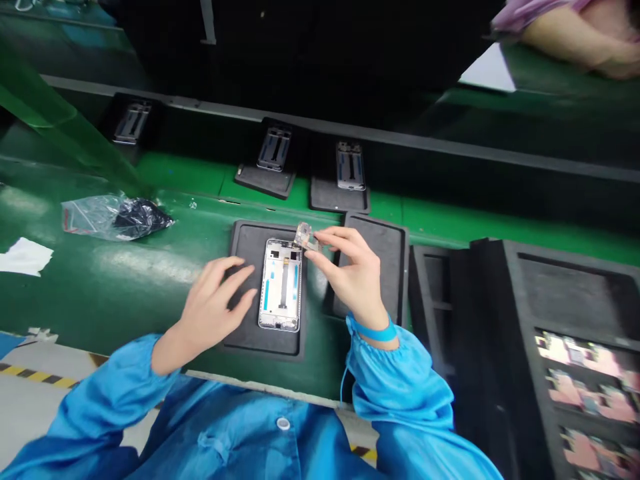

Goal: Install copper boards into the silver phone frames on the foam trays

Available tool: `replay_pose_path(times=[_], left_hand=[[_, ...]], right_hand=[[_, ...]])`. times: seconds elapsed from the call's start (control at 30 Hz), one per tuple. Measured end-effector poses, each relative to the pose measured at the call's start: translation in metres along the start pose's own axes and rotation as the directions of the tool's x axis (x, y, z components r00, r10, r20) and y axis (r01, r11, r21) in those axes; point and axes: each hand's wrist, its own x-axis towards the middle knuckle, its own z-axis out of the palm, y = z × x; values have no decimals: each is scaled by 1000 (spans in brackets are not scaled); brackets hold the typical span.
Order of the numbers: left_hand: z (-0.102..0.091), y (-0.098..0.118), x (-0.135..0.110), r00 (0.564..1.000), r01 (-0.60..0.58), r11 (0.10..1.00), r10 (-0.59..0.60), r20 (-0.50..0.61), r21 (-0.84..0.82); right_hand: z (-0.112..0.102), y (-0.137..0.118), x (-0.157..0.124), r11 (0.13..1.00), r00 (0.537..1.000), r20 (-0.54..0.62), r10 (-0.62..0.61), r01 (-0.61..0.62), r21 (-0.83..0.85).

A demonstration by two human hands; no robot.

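An opened phone body [281,285], silvery inside with a dark ribbon cable down its middle, lies in a black foam tray [243,343]. My right hand [350,260] pinches a small phone circuit board [303,235] between thumb and fingers, just over the phone's top right corner. Whether the board touches the phone I cannot tell. My left hand [213,303] hovers at the phone's left side, fingers apart and holding nothing. A blue band circles my right wrist.
Another foam tray [370,267] lies beyond my right hand. Stacked black trays [505,267] at right hold several rows of circuit boards [583,393]. Phones in trays [340,199] line the green strip behind. A plastic bag [117,217] lies left. Another person's arm [575,40] shows top right.
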Motion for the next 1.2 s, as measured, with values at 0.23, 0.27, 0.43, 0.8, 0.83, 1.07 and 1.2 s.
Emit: replay_pose_path(times=[0.23,0.27,0.43,0.8,0.83,1.07,1.2], left_hand=[[53,6,55,952,-260,963,244,185,71],[54,6,57,951,-268,962,255,174,56],[41,9,57,947,-281,956,291,134,-89],[29,13,45,848,-228,752,465,253,-619],[30,12,47,826,-271,741,507,246,-615],[31,11,52,786,-287,745,542,297,-602],[31,11,52,781,-289,747,545,304,-598]], right_hand=[[6,10,11,983,996,55,-71,79,-169],[6,11,10,981,995,74,-69,81,-174],[3,15,9,978,992,121,-42,66,-197],[7,1,1,948,945,321,-65,159,-276],[8,0,2,939,942,330,-66,171,-300],[10,-3,5,914,928,368,-51,192,-358],[10,-4,6,907,925,378,-45,196,-373]])
